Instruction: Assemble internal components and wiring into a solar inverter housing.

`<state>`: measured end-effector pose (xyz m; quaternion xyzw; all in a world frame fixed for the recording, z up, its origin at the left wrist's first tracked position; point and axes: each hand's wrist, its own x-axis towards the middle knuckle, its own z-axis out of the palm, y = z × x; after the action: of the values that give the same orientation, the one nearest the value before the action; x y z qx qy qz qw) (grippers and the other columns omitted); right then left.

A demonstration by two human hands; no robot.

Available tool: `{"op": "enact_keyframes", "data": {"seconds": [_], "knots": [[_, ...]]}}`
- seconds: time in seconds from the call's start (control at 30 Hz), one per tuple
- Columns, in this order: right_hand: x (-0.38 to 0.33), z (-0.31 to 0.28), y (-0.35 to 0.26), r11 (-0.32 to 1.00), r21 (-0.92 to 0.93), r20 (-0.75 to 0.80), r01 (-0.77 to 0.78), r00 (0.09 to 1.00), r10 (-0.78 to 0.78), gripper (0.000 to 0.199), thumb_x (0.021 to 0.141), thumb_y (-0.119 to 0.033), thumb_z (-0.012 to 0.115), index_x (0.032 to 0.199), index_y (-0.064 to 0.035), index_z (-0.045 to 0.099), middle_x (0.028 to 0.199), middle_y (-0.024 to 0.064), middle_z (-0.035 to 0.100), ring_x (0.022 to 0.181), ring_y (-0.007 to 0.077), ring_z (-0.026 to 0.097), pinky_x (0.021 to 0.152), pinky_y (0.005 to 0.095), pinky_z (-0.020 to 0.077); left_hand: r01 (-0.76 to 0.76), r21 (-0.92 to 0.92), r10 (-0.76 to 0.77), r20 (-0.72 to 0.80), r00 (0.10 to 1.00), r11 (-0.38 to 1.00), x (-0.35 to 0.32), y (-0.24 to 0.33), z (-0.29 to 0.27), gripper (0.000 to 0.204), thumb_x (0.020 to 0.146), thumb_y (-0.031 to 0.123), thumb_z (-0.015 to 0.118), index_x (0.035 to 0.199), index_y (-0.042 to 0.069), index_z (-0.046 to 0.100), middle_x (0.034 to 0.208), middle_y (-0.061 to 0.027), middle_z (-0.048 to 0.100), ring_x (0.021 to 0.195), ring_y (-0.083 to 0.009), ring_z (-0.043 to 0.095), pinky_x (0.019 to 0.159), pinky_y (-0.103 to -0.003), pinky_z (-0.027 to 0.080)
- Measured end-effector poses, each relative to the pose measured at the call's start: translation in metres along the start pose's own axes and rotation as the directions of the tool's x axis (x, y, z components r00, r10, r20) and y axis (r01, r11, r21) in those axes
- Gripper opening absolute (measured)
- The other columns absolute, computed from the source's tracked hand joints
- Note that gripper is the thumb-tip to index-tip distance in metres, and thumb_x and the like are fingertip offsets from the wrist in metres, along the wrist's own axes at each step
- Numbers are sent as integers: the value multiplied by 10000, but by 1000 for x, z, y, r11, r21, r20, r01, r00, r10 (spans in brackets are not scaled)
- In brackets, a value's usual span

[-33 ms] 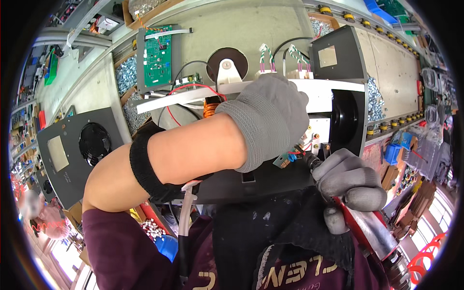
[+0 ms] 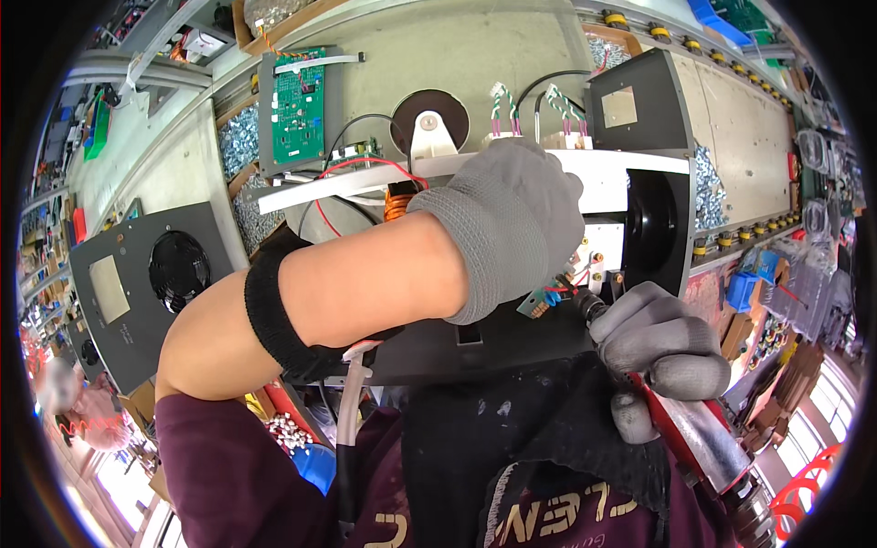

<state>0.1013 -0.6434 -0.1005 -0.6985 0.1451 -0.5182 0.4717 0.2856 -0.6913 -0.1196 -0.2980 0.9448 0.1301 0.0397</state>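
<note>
Right hand (image 2: pixel 662 352) grasped the red-and-silver power screwdriver (image 2: pixel 708 443)! Left hand (image 2: pixel 530 215) loomed over the white panel (image 2: pixel 603 183), grip impossible to tell.

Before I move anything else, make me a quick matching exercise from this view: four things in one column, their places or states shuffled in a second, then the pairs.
Things
1. power tool
2. green circuit board
3. round black fan
4. left hand

Places or states
A. set in the dark panel on the left
B. gloved in grey, over the white bar
C. gripped by the right hand
D. crossed near its top by a flat ribbon cable

Pairs: 1-C, 2-D, 3-A, 4-B
</note>
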Motion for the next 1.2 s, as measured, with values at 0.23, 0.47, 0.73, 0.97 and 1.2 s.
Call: {"op": "enact_keyframes", "data": {"seconds": [0.23,0.47,0.73,0.97,1.2], "knots": [[4,2,5,997,28,-53,77,996,-76,238,639,16,658,810,0,493,782,193,598,529,222,554,541,350,515,11,26,-11,-13,1000,1000,0,0,-3,98,662,150,631,639,58,654,795,-68,569,776,-224,589,665,-351,481],[2,-6,1,999,32,-7,-10,1000,10,292,648,16,657,853,-13,450,804,178,567,555,224,549,543,361,502,-8,18,8,34,999,1000,0,2,-5,95,671,144,622,670,54,652,784,-80,578,750,-237,594,638,-361,474],[4,-12,-1,1000,-6,123,-19,992,20,322,668,23,653,895,-25,430,803,164,549,564,211,544,548,361,495,-28,17,28,-7,1000,999,2,3,-3,92,691,131,596,661,53,636,732,-73,576,689,-230,589,604,-353,453],[2,-11,2,994,113,52,-4,999,-2,314,676,20,644,894,-26,423,787,156,539,539,199,516,536,353,483,-44,11,45,-36,998,999,1,1,0,119,712,149,585,674,46,630,694,-76,574,658,-230,584,585,-348,440],[2,-10,1,996,86,36,-34,999,31,322,660,23,644,893,-27,427,775,150,533,543,202,510,527,361,471,-35,36,36,-13,999,999,2,2,-1,145,721,183,589,676,52,634,700,-73,575,659,-229,580,595,-343,438]]}}
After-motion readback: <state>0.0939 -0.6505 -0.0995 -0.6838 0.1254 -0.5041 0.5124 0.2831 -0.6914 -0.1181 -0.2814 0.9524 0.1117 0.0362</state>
